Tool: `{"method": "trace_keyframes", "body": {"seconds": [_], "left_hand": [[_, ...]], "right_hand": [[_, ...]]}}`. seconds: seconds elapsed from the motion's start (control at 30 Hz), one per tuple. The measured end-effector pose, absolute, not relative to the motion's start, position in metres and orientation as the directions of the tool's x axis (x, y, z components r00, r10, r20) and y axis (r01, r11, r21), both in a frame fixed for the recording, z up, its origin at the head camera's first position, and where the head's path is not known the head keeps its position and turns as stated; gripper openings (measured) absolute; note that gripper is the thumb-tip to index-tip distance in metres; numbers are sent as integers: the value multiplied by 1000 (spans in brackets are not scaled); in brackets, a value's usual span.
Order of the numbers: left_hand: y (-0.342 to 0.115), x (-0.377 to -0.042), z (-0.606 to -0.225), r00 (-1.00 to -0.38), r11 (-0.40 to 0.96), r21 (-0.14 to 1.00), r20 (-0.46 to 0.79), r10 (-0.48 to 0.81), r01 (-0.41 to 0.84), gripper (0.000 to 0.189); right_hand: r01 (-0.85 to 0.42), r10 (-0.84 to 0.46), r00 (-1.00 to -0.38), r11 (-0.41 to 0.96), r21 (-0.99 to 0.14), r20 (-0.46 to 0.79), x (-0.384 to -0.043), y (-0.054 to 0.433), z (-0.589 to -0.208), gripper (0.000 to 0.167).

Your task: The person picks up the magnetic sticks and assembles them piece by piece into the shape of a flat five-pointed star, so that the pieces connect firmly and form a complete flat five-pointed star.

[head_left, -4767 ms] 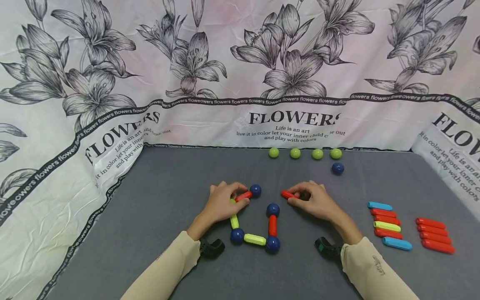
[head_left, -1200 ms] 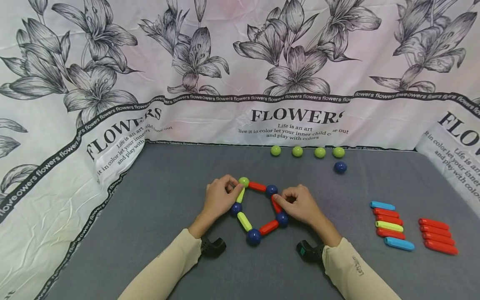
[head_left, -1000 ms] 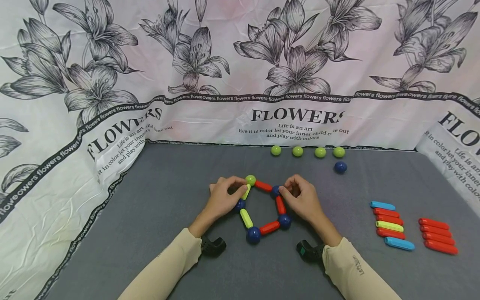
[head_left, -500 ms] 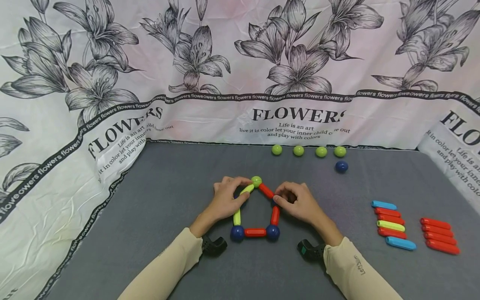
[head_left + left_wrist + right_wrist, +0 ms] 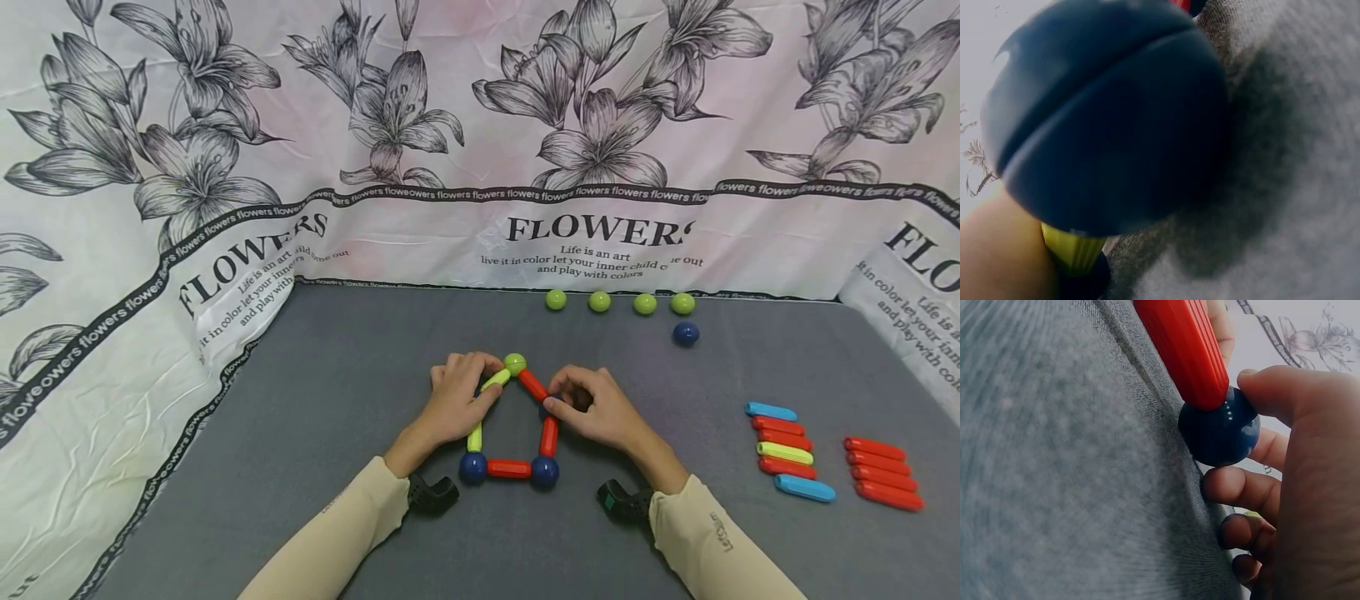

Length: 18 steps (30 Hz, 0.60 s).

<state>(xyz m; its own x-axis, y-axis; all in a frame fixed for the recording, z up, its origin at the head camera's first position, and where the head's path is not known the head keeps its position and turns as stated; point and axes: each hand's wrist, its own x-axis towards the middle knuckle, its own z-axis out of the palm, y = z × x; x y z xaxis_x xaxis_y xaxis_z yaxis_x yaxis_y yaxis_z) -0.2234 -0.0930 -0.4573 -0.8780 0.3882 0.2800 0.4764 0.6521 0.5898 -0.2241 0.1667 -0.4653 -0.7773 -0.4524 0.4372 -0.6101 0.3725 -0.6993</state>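
A five-sided ring of magnetic rods and balls lies on the grey table in the head view. Its tip is a green ball (image 5: 514, 364); a red rod (image 5: 509, 469) joins two blue balls at the near side. My left hand (image 5: 453, 402) pinches the upper-left yellow rod (image 5: 496, 380) between fingers and thumb, covering the ball at that corner. At the upper-right corner my right hand (image 5: 603, 408) pinches a blue ball (image 5: 1217, 432) with thumb and fingertips, a red rod attached to it. A large blue ball (image 5: 1122, 125) fills much of the left wrist view.
Several green balls (image 5: 599, 302) line the table's far edge, with a loose blue ball (image 5: 686, 334) in front of them. To the right lie a column of blue, red and yellow rods (image 5: 784, 452) and a stack of red rods (image 5: 885, 473). A flower-printed cloth (image 5: 420, 237) hangs behind.
The red rods held apart earlier now belong to a closed ring. Both hands have turned the ring, its red rod coming to the near side, and straightened it into a house-like outline.
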Motion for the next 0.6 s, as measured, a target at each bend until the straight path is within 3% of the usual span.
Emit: {"method": "trace_keyframes", "body": {"seconds": [0.23,0.6], "left_hand": [[-92,-225,-460,-885,644,610,272,377,462,28],[-95,-227,-459,-916,504,765,327,232,401,23]], "right_hand": [[-599,-439,-786,364,-713,436,-225,167,-469,14],[-565,-414,-814,405,-719,407,-223,168,-466,12]]}}
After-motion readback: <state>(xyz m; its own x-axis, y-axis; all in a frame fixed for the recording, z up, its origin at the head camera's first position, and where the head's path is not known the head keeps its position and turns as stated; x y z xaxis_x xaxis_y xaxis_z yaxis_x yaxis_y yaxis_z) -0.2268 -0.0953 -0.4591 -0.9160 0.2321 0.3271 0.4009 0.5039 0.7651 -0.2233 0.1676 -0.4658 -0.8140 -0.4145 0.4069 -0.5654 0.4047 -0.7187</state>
